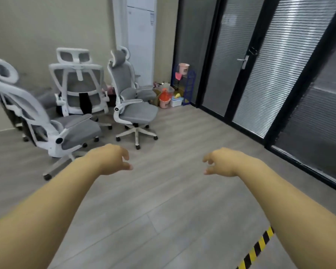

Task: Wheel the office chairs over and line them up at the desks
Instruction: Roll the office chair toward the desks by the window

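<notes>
Three white-framed, grey-cushioned office chairs stood bunched near the far left wall. The nearest chair (52, 121) sat at the left edge, reclined, its seat pointing right and toward the viewer. The middle chair (78, 88) showed its mesh back, facing the wall. The right chair (133, 105) stood upright with its seat pointing right, armrests folded up, its five-star base clear on the floor (173, 191). Wide bare floor lay between that chair and the dark-framed glass partition (270, 74) along the right. A white standing air conditioner (142, 39) rose behind, with a pile of plastic clutter (169, 96) in the corner beside it. A strip of yellow-black tape (258, 247) marked the floor near the viewer.

The left hand (113, 160) and right hand (221, 162) reached forward, each grip loosely curled, fingers apart, holding nothing, short of the chairs.
</notes>
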The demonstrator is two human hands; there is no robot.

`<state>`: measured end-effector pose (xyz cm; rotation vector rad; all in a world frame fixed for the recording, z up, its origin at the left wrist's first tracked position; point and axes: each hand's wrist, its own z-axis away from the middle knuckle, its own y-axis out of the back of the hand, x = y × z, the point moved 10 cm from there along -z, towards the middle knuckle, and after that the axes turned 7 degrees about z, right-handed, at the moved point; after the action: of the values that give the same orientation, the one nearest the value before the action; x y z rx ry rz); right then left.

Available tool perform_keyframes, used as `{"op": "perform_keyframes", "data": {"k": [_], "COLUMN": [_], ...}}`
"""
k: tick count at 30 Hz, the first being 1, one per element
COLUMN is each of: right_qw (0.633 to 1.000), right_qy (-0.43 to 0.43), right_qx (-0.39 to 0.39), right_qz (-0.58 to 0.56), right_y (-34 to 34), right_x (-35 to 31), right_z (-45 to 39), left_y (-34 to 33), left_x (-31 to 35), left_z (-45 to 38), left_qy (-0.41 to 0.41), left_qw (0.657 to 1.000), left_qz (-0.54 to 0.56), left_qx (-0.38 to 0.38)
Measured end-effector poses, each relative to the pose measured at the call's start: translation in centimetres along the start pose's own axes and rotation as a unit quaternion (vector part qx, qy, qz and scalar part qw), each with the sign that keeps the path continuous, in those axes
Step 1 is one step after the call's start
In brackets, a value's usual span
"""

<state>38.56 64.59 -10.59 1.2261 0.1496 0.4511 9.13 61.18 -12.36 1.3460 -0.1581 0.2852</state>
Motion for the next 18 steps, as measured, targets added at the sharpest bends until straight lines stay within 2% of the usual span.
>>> {"op": "perform_keyframes", "data": {"k": [10,18], "right_qw": [0.998,0.996], "right_qy": [0.060,0.083], "right_qx": [0.026,0.013], "right_qz": [-0.011,0.008], "right_y": [10.0,13.9], "right_x": [-8.8,-10.6], "right_z": [-20.0,-34.3], "left_y": [9.5,12.7], "left_x": [-12.2,-17.5], "left_z": [-14.5,-25.4], "left_qy": [0.050,0.064], "left_qw": [0.999,0.998], "left_qz": [-0.010,0.007], "left_qx": [0.018,0.014]}}
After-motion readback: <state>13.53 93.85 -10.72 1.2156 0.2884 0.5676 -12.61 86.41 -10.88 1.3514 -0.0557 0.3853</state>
